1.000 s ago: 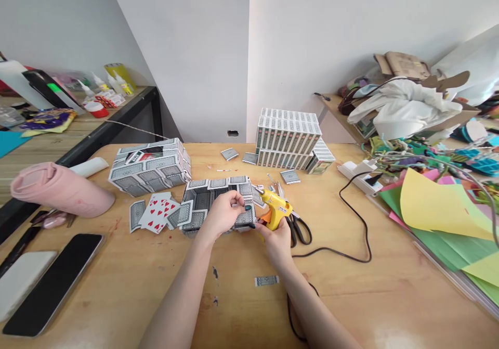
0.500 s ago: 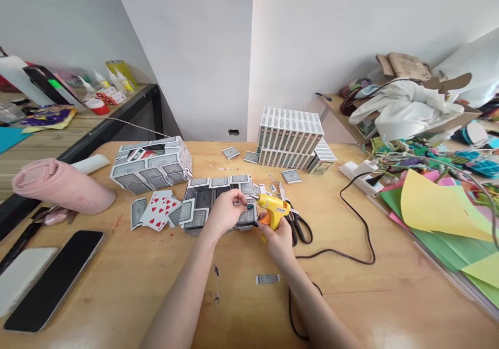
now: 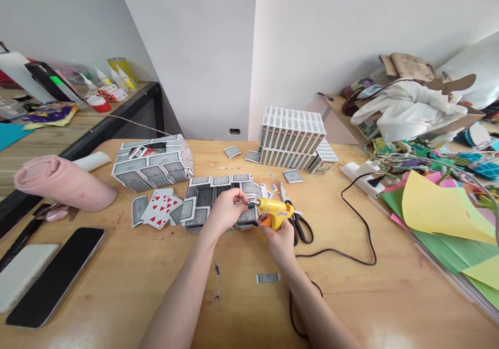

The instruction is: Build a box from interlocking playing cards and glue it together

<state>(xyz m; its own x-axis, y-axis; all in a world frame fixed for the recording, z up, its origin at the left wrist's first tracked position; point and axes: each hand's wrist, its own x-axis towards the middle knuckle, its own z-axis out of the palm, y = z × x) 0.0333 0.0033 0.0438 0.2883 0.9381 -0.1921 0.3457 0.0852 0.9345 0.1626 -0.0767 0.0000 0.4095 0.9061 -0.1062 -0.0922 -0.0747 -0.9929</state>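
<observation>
My right hand (image 3: 281, 234) is wrapped around the grip of a yellow hot glue gun (image 3: 276, 208) with an orange trigger. Its nozzle points left, close to the fingertips of my left hand (image 3: 228, 208). Those left fingers are pinched together over the right part of an open box made of playing cards (image 3: 201, 216), patterned grey backs outward. Whatever they pinch is too small and too covered to name. Face-up heart cards (image 3: 159, 208) and several face-down cards lie left of the box. Black-handled scissors (image 3: 302, 229) rest just right of the glue gun.
Another card-covered box (image 3: 154, 163) stands at the back left, and stacked card packs (image 3: 290, 137) at the back right. A black cord (image 3: 356, 258) loops across the right side. A phone (image 3: 56, 276) and a pink roll (image 3: 66, 185) lie left; a card strip (image 3: 268, 278) lies in front.
The glue gun has dipped slightly and shifted a little right, its nozzle now lower beside my left fingertips. My left hand stays nearly still, and the whole view has shifted slightly.
</observation>
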